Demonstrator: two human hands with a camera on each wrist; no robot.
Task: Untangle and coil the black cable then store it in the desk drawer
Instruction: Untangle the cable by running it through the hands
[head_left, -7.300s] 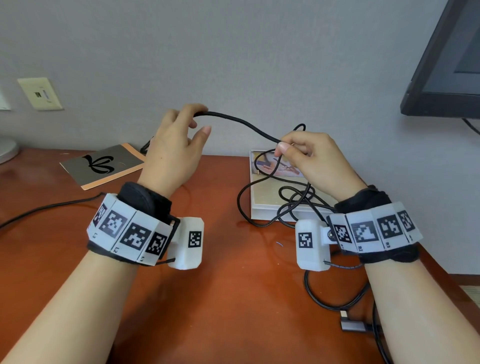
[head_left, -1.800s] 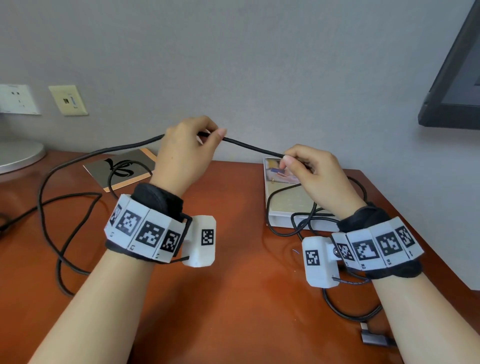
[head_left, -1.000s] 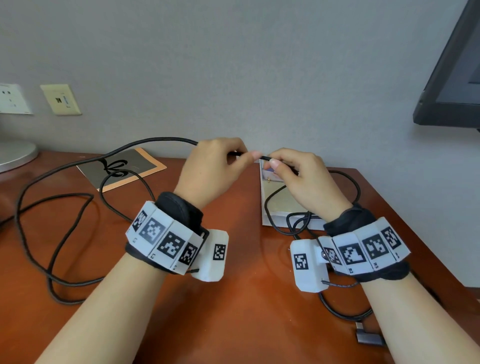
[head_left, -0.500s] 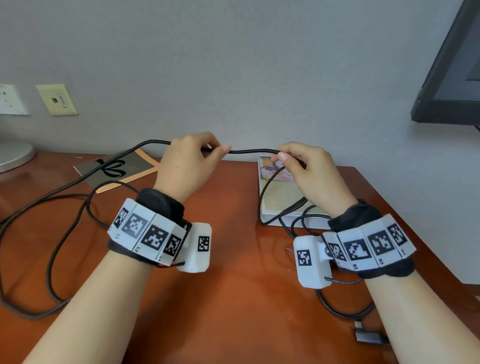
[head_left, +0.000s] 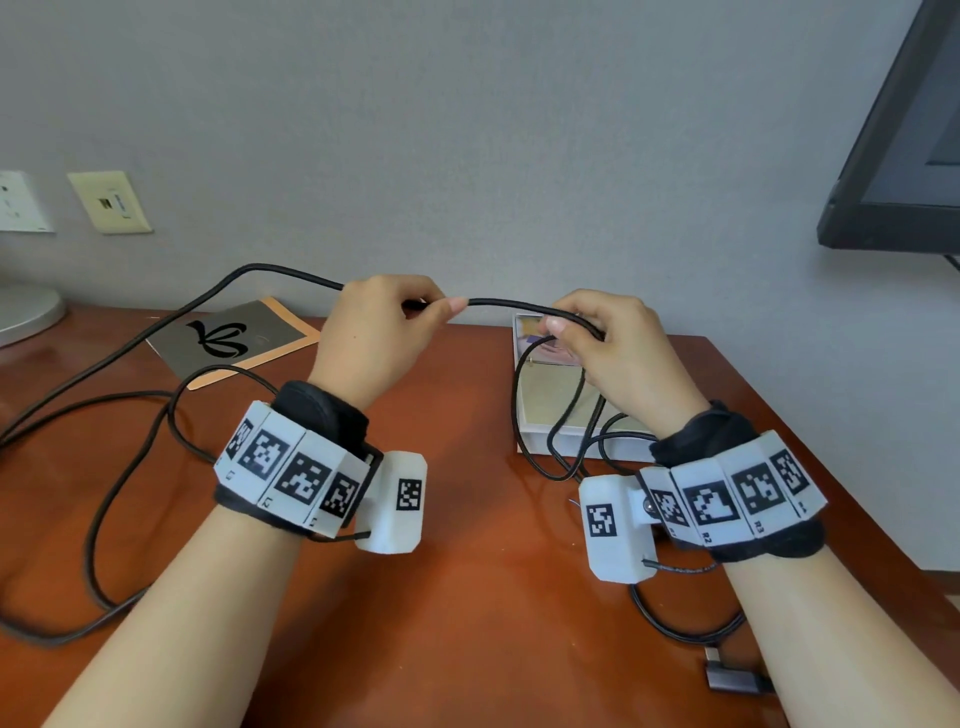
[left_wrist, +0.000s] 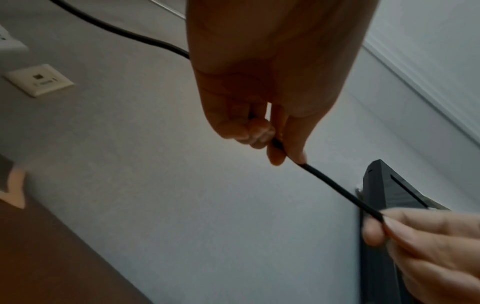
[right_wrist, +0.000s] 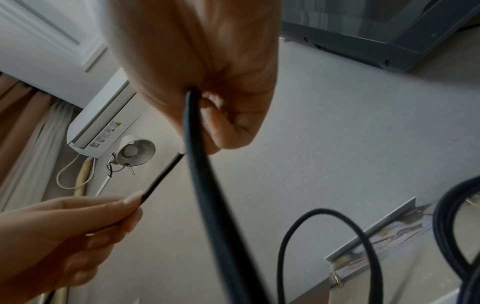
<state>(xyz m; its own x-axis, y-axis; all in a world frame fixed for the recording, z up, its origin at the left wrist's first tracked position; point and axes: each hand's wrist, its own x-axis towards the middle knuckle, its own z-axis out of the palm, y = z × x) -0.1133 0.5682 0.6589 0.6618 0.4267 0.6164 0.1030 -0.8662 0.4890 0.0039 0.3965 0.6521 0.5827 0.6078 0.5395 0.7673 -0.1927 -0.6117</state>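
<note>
A black cable (head_left: 506, 304) stretches in the air between both hands above the desk. My left hand (head_left: 382, 332) pinches it between thumb and fingers; the pinch shows in the left wrist view (left_wrist: 280, 148). My right hand (head_left: 610, 343) grips the cable (right_wrist: 192, 127) a short way to the right. From the left hand the cable arcs left and down into loose loops (head_left: 119, 467) on the desk. From the right hand it drops into a tangle (head_left: 566, 441) over a white box. A grey plug (head_left: 732, 678) lies at the front right.
A wooden desk (head_left: 467, 597) runs to the wall. A white box (head_left: 550, 415) sits behind the right hand, a grey booklet (head_left: 234, 338) at the back left. A dark monitor (head_left: 904, 156) hangs at the upper right. Wall plates (head_left: 109, 202) are at the left.
Both hands have slid apart along the cable after meeting a second ago. The loops on the left of the desk have shifted and the tangle on the box has loosened.
</note>
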